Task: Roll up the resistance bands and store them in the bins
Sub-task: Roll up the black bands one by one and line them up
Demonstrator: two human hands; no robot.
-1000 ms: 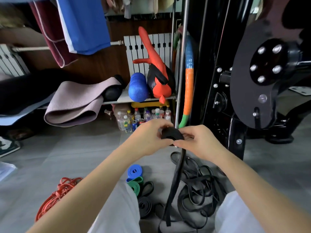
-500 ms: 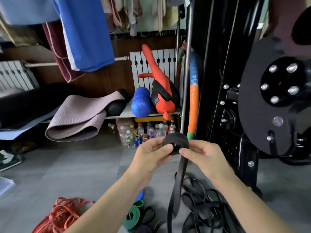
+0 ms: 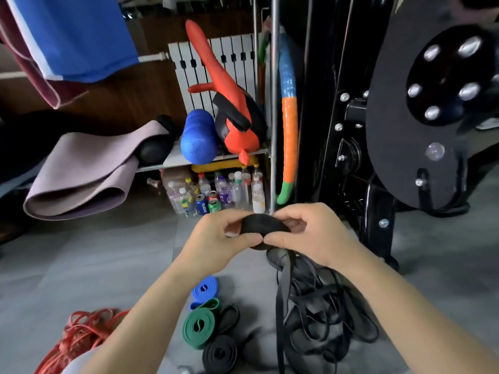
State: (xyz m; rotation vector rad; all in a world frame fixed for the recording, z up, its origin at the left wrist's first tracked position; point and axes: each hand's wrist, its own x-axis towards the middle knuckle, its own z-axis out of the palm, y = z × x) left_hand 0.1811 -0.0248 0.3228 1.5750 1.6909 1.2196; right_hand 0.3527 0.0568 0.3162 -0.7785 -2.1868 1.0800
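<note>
A partly rolled black resistance band (image 3: 263, 225) is held up in front of me. My left hand (image 3: 216, 238) pinches its left side and my right hand (image 3: 310, 233) grips its right side. The band's loose tail (image 3: 282, 298) hangs down to the floor. Below it lies a tangled pile of black bands (image 3: 324, 314). Rolled bands sit on the floor near my left arm: a blue one (image 3: 205, 288), a green one (image 3: 198, 326) and a black one (image 3: 220, 353). A heap of red bands (image 3: 81, 330) lies at the lower left.
A black exercise machine (image 3: 405, 125) stands at the right. A metal shelf (image 3: 216, 157) holds a blue foam roller (image 3: 198, 137), a red bag and a rolled mat (image 3: 86, 174); bottles and cans (image 3: 216, 193) stand beneath it. No bin is in view. Grey tile floor lies at the left.
The roll has turned flatter between my hands, with my fingers wrapped further over it. The view has tilted down, showing more of the floor bands.
</note>
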